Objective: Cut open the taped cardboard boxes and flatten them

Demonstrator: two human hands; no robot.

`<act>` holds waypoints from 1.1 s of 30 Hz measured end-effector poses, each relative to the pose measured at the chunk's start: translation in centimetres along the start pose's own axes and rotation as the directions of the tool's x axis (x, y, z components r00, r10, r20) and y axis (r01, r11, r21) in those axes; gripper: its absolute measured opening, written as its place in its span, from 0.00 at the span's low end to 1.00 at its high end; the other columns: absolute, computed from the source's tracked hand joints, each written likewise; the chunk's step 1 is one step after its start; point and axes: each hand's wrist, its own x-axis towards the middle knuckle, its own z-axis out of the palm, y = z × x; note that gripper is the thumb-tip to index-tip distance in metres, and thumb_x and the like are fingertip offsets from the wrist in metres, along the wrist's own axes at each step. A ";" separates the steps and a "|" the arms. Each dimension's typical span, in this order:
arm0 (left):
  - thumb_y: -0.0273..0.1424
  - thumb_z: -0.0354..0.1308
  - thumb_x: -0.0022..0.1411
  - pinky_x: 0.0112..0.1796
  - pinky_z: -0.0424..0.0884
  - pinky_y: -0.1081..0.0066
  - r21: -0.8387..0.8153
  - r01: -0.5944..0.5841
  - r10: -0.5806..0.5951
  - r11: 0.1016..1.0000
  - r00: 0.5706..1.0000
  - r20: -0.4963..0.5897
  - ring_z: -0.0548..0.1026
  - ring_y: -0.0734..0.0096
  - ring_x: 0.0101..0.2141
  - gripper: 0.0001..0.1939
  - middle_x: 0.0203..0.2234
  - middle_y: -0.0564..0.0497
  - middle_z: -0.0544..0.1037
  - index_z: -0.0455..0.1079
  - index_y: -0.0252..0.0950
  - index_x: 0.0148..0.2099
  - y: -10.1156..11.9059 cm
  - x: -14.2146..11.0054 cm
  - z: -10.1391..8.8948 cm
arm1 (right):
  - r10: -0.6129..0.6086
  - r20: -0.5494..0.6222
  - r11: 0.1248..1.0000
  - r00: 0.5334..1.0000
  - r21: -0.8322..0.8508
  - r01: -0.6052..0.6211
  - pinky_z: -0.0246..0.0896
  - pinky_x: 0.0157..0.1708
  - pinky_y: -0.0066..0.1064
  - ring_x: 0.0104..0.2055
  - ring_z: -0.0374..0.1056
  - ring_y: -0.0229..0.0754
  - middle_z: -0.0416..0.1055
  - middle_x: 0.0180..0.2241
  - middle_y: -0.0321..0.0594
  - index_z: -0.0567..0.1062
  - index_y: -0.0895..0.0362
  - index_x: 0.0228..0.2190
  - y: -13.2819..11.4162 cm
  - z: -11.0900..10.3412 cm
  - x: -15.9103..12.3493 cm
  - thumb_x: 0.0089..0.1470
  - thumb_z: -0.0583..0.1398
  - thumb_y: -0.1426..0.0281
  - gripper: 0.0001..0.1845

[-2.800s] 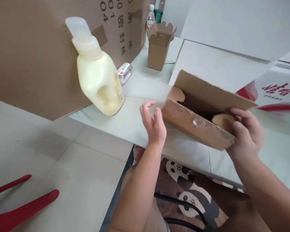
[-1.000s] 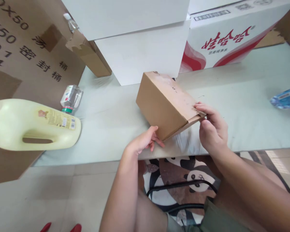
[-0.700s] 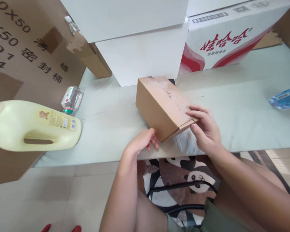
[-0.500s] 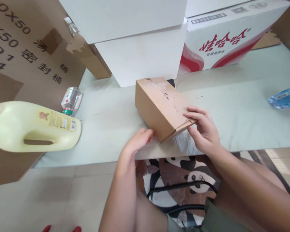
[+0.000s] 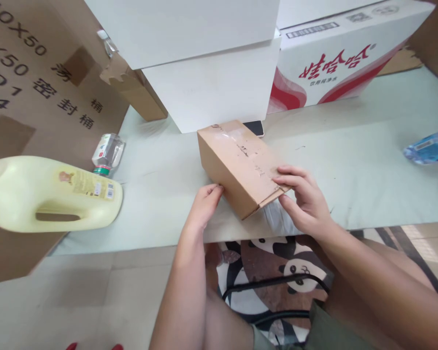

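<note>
A small brown cardboard box point(image 5: 237, 163) lies aslant in front of me, tape and dark scuffs on its upper face. My right hand point(image 5: 302, 194) is closed on its near right corner, fingers over the upper edge and thumb at the end flap. Against the box's left side, my left hand point(image 5: 207, 201) is closed with the fingertips bunched together; some of them are hidden. Crumpled clear plastic point(image 5: 277, 216) shows beneath the near end. Past the far end a dark phone-like slab point(image 5: 254, 128) lies partly covered by the box.
White cartons point(image 5: 211, 87) and a red-and-white water carton point(image 5: 328, 73) stand behind. At left are a large yellow jug point(image 5: 95, 209), a small clear bottle point(image 5: 108, 150) and a big printed carton point(image 5: 25, 97). A blue bottle point(image 5: 428, 146) lies at right on the cloth-covered table point(image 5: 368, 180).
The cardboard box has shifted a little left, baring more of the dark slab. My left hand has moved up along its side; my right hand keeps its grip.
</note>
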 end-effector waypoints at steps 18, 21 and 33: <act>0.38 0.54 0.56 0.22 0.43 0.72 -0.112 0.007 -0.019 0.994 0.994 -0.109 0.49 0.78 0.19 0.17 0.16 0.59 0.51 0.51 0.40 0.22 0.5 -0.1 -0.2 | -0.026 0.037 0.998 0.999 -0.051 0.028 0.68 0.57 0.52 0.56 0.70 0.54 0.72 0.52 0.48 0.76 0.50 0.45 -0.5 -0.1 0.1 0.57 0.59 0.71 0.14; 0.35 0.53 0.57 0.21 0.45 0.73 -0.212 -0.044 -0.007 0.976 0.972 -0.236 0.50 0.78 0.19 0.16 0.17 0.58 0.51 0.51 0.39 0.22 0.6 0.0 -0.5 | -0.061 0.078 0.998 0.995 -0.031 0.063 0.71 0.54 0.49 0.54 0.72 0.53 0.72 0.51 0.48 0.76 0.51 0.43 -0.8 -0.1 0.0 0.56 0.59 0.72 0.12; 0.52 0.55 0.60 0.43 0.68 0.70 -0.221 -0.552 0.298 0.804 0.696 -0.654 0.72 0.67 0.42 0.20 0.39 0.51 0.71 0.61 0.42 0.41 -0.7 1.0 -2.4 | -0.228 0.121 0.970 0.966 0.118 0.214 0.70 0.53 0.52 0.52 0.73 0.54 0.74 0.45 0.45 0.76 0.50 0.35 -1.1 -0.3 0.1 0.53 0.58 0.72 0.09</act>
